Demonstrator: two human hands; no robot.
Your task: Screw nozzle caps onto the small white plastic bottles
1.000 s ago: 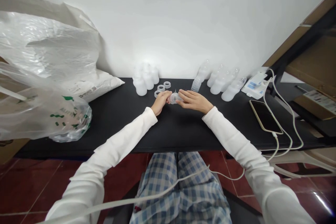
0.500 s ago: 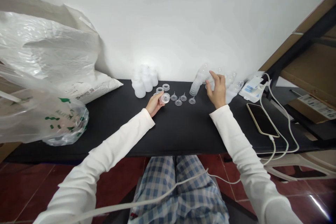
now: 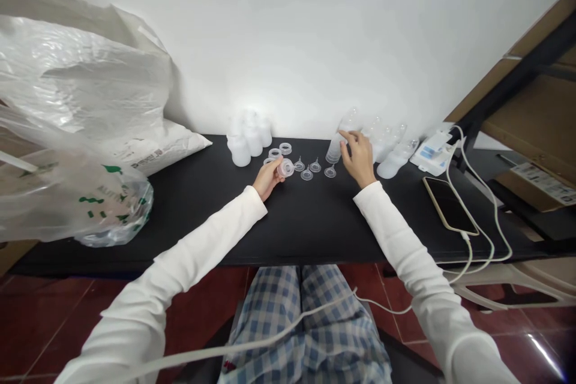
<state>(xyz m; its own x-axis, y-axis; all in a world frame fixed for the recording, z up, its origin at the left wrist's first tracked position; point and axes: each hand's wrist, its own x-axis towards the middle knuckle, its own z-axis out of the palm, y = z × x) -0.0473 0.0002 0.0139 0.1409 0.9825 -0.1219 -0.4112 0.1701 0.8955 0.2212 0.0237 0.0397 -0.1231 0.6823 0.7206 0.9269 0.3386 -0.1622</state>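
Observation:
My left hand point(image 3: 269, 178) pinches a clear plastic ring point(image 3: 286, 168) with a round clear piece seen inside it. More clear rings point(image 3: 285, 148) lie just behind those fingers. Between my hands, several small clear discs with thin stems, such as this stemmed disc point(image 3: 306, 174), rest on the black table point(image 3: 310, 222). My right hand point(image 3: 359, 159) is open, thumb and index finger apart, beside a stack of clear plastic cups point(image 3: 333, 149). Whether the index finger touches the stack, I cannot tell. Behind and right of that hand stand several frosted bottles with clear domed tops point(image 3: 396, 156).
Frosted white bottles point(image 3: 240, 150) stand grouped by the wall on the left. Large white plastic bags point(image 3: 90, 84) fill the left end. To the right are a white power strip point(image 3: 432, 153), a phone point(image 3: 450, 206) with white cables, and cardboard boxes point(image 3: 535, 126).
My right hand has moved left and slightly down, closer to the stack of clear cups. My left hand has shifted very slightly right, still holding the ring.

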